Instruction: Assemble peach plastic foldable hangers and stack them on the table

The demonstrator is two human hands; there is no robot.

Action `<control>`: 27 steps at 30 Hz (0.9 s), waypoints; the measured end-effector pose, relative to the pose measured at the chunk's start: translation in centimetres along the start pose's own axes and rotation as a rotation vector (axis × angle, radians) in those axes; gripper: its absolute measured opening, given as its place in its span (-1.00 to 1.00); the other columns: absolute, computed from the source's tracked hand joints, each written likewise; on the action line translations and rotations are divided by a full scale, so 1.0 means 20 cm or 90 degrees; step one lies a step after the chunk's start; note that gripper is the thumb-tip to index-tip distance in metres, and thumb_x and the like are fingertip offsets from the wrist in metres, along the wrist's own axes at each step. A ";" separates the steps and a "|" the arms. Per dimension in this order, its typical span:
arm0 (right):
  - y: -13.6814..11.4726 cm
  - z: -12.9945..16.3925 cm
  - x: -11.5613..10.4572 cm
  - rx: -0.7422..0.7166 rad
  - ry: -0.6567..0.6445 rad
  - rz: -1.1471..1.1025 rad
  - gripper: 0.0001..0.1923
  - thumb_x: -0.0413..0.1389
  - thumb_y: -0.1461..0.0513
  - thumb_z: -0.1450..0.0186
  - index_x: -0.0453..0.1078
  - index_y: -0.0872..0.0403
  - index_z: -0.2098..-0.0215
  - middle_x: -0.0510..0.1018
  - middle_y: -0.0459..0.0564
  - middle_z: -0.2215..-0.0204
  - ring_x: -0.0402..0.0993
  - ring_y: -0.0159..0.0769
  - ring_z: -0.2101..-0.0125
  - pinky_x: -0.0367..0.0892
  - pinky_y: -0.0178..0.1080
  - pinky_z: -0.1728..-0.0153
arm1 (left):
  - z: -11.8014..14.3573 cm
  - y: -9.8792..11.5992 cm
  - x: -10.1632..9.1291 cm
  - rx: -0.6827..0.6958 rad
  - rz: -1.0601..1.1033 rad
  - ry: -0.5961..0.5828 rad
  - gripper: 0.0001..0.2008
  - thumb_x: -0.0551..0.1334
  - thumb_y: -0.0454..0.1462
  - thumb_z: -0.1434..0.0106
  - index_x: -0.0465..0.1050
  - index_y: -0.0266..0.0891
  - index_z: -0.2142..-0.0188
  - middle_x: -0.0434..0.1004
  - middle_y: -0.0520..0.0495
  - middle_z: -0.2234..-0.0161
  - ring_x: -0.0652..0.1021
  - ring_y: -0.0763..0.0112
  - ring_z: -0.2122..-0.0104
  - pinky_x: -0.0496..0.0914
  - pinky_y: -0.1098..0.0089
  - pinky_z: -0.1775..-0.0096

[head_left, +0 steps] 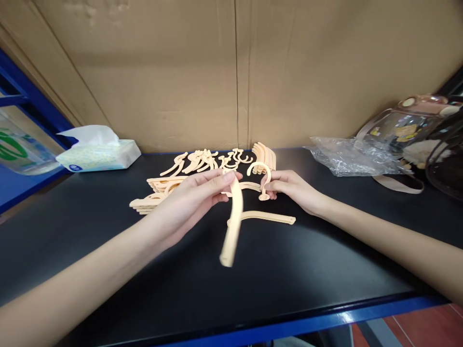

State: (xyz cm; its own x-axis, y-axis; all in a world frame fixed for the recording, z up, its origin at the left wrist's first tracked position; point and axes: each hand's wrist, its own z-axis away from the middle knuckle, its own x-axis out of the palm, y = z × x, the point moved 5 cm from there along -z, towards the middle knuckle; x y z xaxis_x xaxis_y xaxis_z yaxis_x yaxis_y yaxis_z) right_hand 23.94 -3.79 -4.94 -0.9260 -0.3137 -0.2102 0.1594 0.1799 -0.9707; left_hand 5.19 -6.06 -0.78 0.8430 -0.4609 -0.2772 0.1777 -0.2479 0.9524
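Note:
My left hand (pixel 206 189) pinches the upper end of a cream hanger arm (pixel 233 226), a curved plastic bar that hangs down over the table. In my right hand (pixel 280 185) is a cream hanger hook (pixel 266 176), upright, its curve at the top and a small round base below the fingers. The two parts are apart. Another hanger arm (pixel 269 217) lies on the table just behind the held one, which covers its left end. Farther back, one more curved bar (pixel 249 185) lies between my hands, partly hidden by them.
Stacked hanger parts (pixel 146 205) lie left of my hands. Behind are loose arms (pixel 198 160), hooks (pixel 235 156) and a bundle of arms (pixel 264 155). A tissue pack (pixel 104 154) stands left, a clear plastic bag (pixel 347 156) and a transparent bottle (pixel 401 127) right. Cardboard (pixel 173 72) walls the back.

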 end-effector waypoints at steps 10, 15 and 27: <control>0.01 0.00 0.01 0.018 -0.005 -0.012 -0.94 0.05 0.28 -0.07 0.36 0.10 0.50 0.37 -0.18 0.61 0.25 -0.45 0.55 0.21 -0.30 0.43 | 0.03 0.03 0.15 0.024 -0.366 -0.008 -0.69 -0.04 -0.12 -0.38 0.36 -0.21 0.31 0.24 0.12 0.62 0.33 0.50 0.62 0.18 0.45 0.56; 0.01 0.01 0.01 0.017 -0.024 0.012 -0.93 0.04 0.28 -0.10 0.36 0.10 0.47 0.37 -0.17 0.58 0.27 -0.44 0.53 0.22 -0.29 0.41 | 0.06 0.01 0.18 0.171 -0.661 0.003 -0.80 -0.03 -0.25 -0.37 0.34 -0.23 0.22 0.45 0.03 0.48 0.46 0.37 0.48 0.22 0.40 0.46; -0.01 0.03 0.02 0.013 -0.083 -0.060 -0.94 0.12 0.24 -0.17 0.36 0.09 0.39 0.43 -0.12 0.47 0.35 -0.40 0.41 0.23 -0.29 0.34 | 0.07 -0.02 0.17 0.178 -0.662 0.025 -0.78 0.00 -0.26 -0.36 0.18 -0.21 0.44 0.31 0.06 0.50 0.37 0.42 0.48 0.13 0.41 0.45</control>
State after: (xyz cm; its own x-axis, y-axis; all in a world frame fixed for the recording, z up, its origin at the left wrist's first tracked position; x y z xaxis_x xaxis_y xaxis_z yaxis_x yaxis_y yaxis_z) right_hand 23.67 -4.45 -4.82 -0.8854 -0.4463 -0.1296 0.0818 0.1250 -0.9888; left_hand 7.23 -8.73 -2.30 0.3616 0.1148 -0.9253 0.6982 -0.6911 0.1871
